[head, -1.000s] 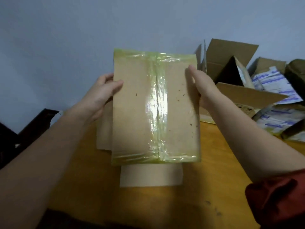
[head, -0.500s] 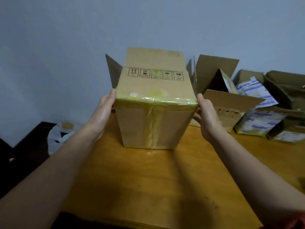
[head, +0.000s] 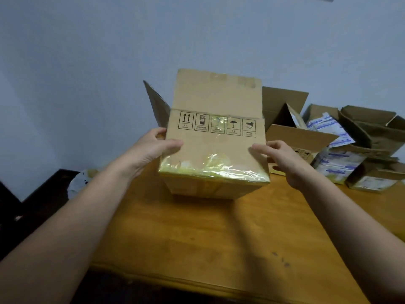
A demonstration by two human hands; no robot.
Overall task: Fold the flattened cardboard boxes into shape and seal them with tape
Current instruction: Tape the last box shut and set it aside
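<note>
The left hand (head: 151,150) has its thumb pressed flat on the printed face of the one cardboard box (head: 214,148), and its fingers (head: 158,133) wrap round the box's left side. The right hand (head: 285,161) mirrors this at the right edge, with the thumb on the face and the fingers curled over the corner. Both hands therefore grip the same box.

The box is tilted, with its sealed end towards the person and low at the counter (head: 197,233). Whether it rests there fully cannot be told. Yellowish clear tape (head: 214,167) bands that near edge. A row of five handling symbols (head: 217,126) crosses the face. At the far end two flaps show, one standing straight up and one splayed to the left.

To the right, near the held box, sit at least three more open boxes (head: 287,130). White and blue packets (head: 328,128) spill among them and crowd that side up to the counter's far edge. The front and left of the wooden counter lie bare, and its near edge runs across below the forearms.

Off the left edge, a pale plastic bag (head: 76,185) rests on dark furniture (head: 32,205). A plain blue-grey wall (head: 109,62) backs everything.
</note>
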